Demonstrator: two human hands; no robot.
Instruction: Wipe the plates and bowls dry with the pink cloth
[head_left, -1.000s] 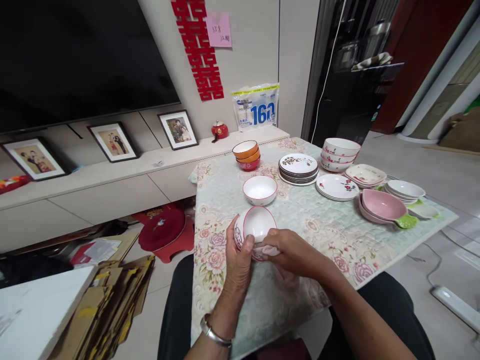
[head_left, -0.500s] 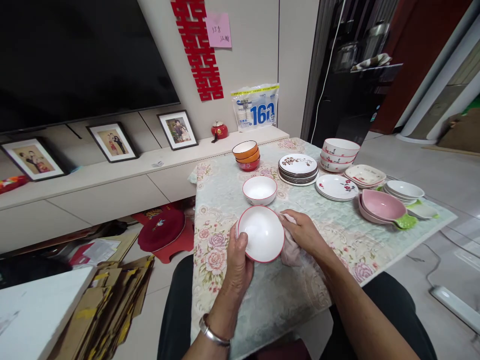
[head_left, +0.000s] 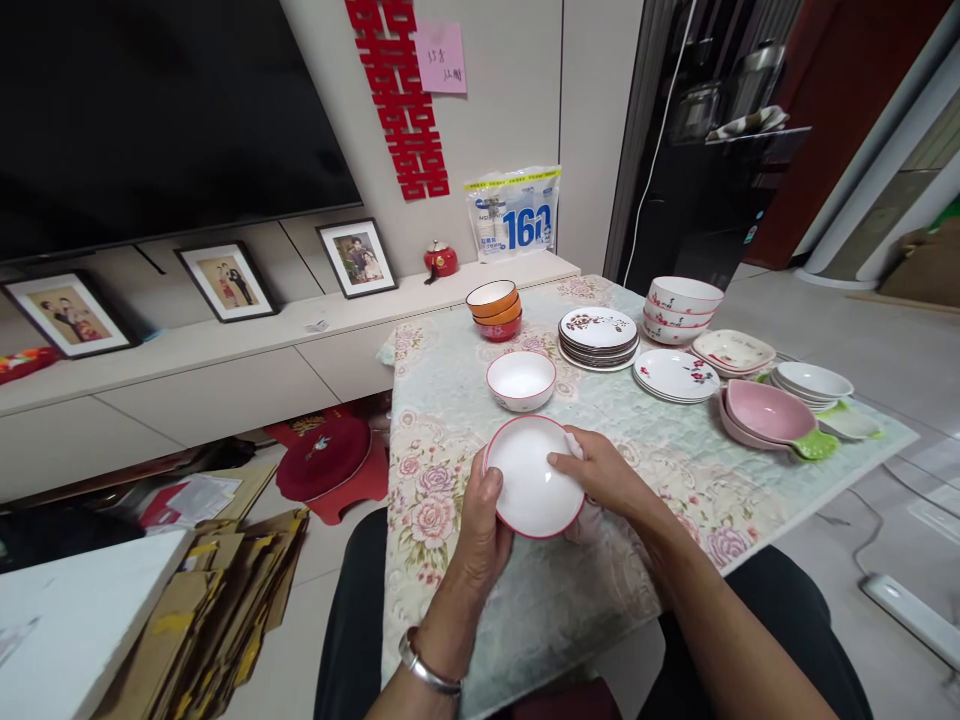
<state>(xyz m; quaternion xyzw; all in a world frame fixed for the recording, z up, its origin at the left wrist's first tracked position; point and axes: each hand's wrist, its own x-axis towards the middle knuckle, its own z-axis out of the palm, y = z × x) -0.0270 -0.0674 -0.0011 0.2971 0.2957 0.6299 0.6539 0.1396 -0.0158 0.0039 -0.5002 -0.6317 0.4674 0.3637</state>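
Bowl, white, red-rimmed (head_left: 529, 485): one, held over near part of floral tablecloth (head_left: 525, 630), interior facing wearer; left hand (head_left: 481, 515): closed on bowl's left side, thumb over rim; right hand (head_left: 604, 475): gripping right side, thumb inside, pale pink cloth (head_left: 587, 524) bunched against bowl; second red-rimmed bowl (head_left: 522, 378): just beyond, upright on tablecloth; farther back: orange-and-red bowl stack (head_left: 496, 313), brown-patterned plate stack (head_left: 598, 330); right: pink dishes (head_left: 771, 410), green-handled
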